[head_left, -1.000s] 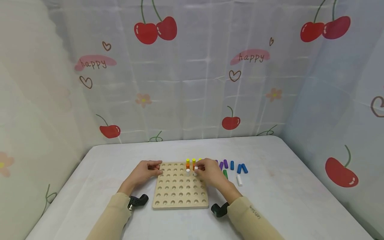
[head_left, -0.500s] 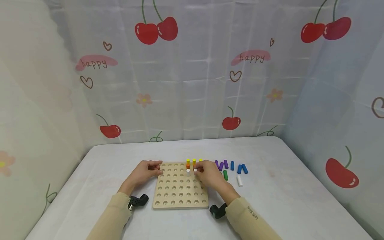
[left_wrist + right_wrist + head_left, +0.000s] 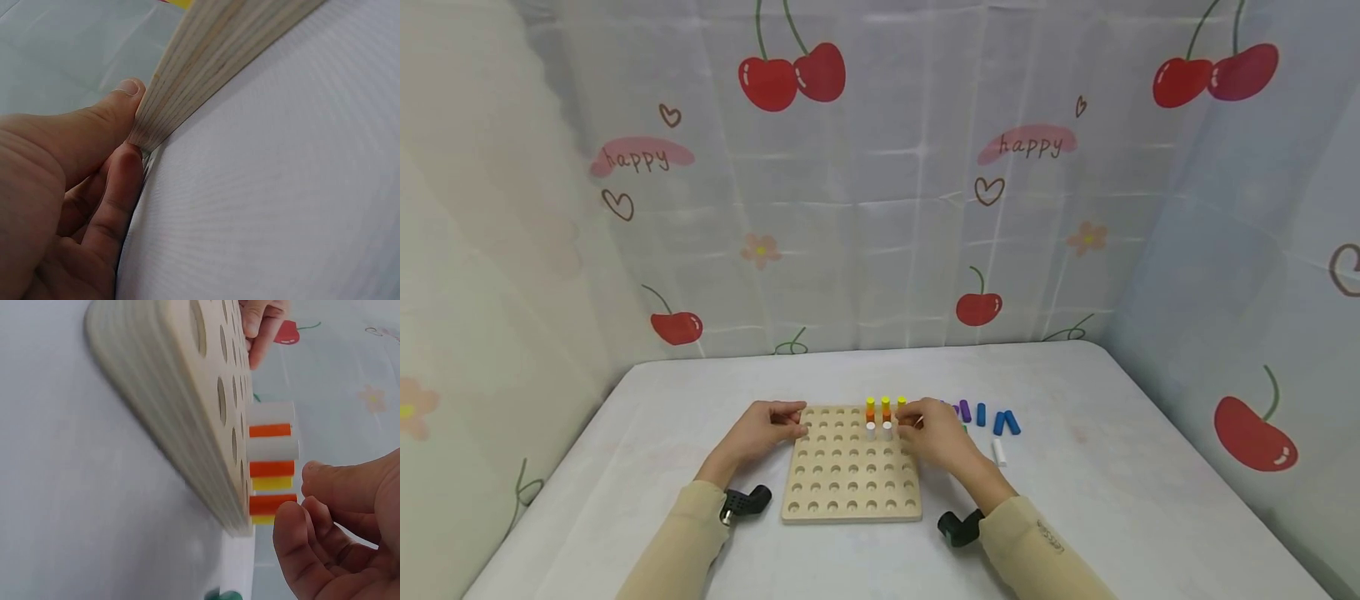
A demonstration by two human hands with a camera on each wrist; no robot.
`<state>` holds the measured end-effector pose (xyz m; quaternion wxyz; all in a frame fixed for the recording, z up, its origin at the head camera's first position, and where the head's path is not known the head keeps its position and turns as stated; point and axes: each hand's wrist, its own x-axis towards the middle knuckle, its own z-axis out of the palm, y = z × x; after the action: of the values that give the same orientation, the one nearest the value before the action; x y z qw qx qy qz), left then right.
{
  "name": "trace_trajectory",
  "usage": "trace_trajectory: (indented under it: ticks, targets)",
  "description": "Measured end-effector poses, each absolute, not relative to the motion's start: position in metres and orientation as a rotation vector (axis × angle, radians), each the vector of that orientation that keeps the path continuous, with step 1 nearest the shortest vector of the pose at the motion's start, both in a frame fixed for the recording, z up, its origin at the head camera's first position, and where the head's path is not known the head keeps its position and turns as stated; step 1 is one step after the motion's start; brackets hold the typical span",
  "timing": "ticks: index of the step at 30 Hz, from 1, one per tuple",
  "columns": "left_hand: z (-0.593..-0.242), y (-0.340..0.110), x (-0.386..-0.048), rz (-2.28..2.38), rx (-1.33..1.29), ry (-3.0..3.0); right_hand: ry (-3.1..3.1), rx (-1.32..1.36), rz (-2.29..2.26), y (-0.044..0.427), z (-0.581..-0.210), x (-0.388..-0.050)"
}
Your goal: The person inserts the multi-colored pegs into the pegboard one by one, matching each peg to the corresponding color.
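Note:
A wooden pegboard [image 3: 852, 516] with rows of holes lies on the white table. My left hand [image 3: 765, 432] pinches its far left corner, the thumb [image 3: 128, 89] and fingertips against the edge. Two white pegs [image 3: 273, 449] stand upright in the board, in front of orange pegs [image 3: 272, 469] and yellow pegs [image 3: 886, 402]. Just right of the white pegs is my right hand [image 3: 942, 435], its fingers loosely bent and apart from the thumb, with nothing between them. In the right wrist view, the fingertips are close to the nearest orange peg; whether they touch it I cannot tell.
Loose pegs lie right of the board: purple pegs [image 3: 965, 410], several blue pegs [image 3: 981, 414] and a white peg [image 3: 999, 452]. My right hand mostly covers a green peg [image 3: 965, 428]. A cherry-printed curtain [image 3: 880, 250] stands behind the table.
My right hand has let go of the second white peg, which now stands in its hole, and has drawn back slightly to the right. The left hand stays at the board's corner.

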<state>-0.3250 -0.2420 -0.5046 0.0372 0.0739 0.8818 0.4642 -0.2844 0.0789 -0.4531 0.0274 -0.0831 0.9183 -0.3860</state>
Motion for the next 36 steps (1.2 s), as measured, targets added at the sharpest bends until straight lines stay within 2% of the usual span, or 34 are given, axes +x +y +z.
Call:
trace_trajectory:
  ticks: [21, 36]
  targets:
    - [-0.503, -0.241, -0.324, 1.4, 0.201, 2.717, 2.942, -0.152, -1.088, 0.126, -0.458, -0.277]
    - [-0.505, -0.243, -0.325, 1.392, 0.209, 2.723, 3.033, -0.129, -1.036, 0.177, -0.461, -0.271]
